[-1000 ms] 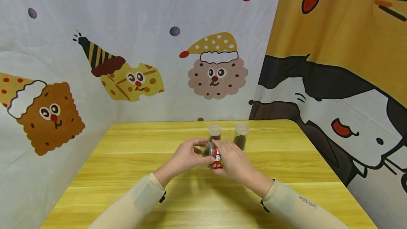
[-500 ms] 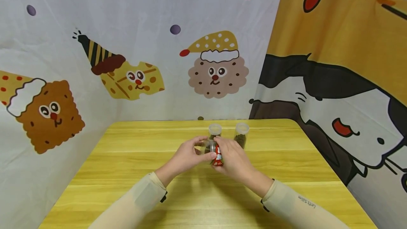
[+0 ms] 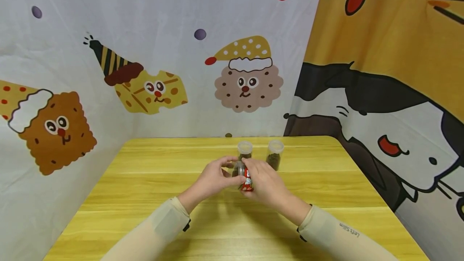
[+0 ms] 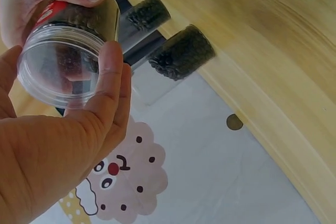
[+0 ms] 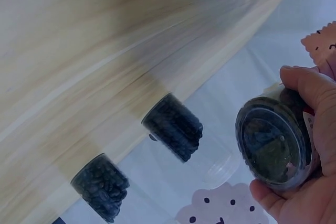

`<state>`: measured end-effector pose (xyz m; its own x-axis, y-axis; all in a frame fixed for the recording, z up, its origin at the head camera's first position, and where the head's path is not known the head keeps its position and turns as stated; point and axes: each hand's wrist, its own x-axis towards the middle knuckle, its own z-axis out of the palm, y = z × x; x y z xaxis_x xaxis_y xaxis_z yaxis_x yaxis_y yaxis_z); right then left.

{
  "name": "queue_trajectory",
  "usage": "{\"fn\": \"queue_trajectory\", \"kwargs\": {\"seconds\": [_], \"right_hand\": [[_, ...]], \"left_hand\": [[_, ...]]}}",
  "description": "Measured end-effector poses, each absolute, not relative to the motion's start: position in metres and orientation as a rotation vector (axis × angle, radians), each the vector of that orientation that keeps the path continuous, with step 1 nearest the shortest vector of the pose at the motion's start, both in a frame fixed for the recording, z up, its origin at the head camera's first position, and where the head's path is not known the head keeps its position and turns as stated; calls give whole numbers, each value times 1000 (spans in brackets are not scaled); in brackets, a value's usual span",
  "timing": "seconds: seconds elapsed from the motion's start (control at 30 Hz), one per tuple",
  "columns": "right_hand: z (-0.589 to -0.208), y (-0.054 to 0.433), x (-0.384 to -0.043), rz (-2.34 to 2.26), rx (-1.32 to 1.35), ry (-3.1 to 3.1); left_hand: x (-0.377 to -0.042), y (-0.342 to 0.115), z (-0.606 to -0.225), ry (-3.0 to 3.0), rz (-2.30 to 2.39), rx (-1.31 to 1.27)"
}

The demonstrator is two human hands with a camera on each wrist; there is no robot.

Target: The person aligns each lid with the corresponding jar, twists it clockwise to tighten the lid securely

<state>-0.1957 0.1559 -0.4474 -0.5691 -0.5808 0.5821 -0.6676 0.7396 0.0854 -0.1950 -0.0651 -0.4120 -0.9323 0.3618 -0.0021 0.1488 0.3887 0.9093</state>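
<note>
A clear plastic jar with a red label and dark contents is held on its side above the table, between both hands. Around its clear screw lid, my left hand curls thumb and fingers. The right hand grips the labelled body, and its palm and fingers hide part of the label. In the right wrist view the jar's round base faces the camera. Just beyond the hands stand two clear jars of dark pieces, the nearer jar partly covered by the fingers and the other jar to its right.
The yellow wood-grain table reaches back to a white cloth backdrop printed with cartoon biscuits. To the right hangs an orange cloth panel with a cartoon animal.
Both hands keep their hold on the jar, which has tipped and shifted only slightly. The two standing jars stay in place.
</note>
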Motion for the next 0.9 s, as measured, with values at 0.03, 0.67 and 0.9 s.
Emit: {"fn": "queue_trajectory", "kwargs": {"seconds": [0.03,0.67,0.9], "right_hand": [[-447,156,-195,198,938,-2360],[-453,156,-197,211,952,-2336],[-453,156,-199,148,955,-2289]], "left_hand": [[-195,-65,-412,2442,1567,459],[-194,-70,-416,2348,1573,448],[-195,-68,-418,2280,1674,397]]}}
